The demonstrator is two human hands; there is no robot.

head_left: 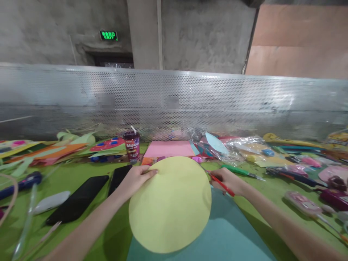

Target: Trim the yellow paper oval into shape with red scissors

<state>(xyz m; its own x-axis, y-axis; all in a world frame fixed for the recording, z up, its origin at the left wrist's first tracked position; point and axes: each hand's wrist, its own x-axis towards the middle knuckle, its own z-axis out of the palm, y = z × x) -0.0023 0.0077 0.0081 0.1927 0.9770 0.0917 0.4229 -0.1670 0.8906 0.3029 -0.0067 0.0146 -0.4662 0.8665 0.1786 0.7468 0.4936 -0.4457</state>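
Observation:
A large round sheet of pale yellow paper (pixel 170 206) is held up above a blue-green sheet (pixel 231 232). My left hand (pixel 141 176) pinches its upper left edge, thumb on top. At the circle's upper right edge, my right hand (pixel 227 180) is closed round a red-handled tool (pixel 221 184); its tip lies by the paper's rim and is too small to make out. A green-handled cutter (pixel 241 171) lies just behind my right hand.
Left of the papers lie a black phone (pixel 78 198), a second dark device (pixel 119 178) and a white mouse-like object (pixel 52 202). A purple cup (pixel 132 146) with a straw stands behind, beside pink paper (pixel 171 148). Craft supplies and pliers (pixel 295 177) lie right.

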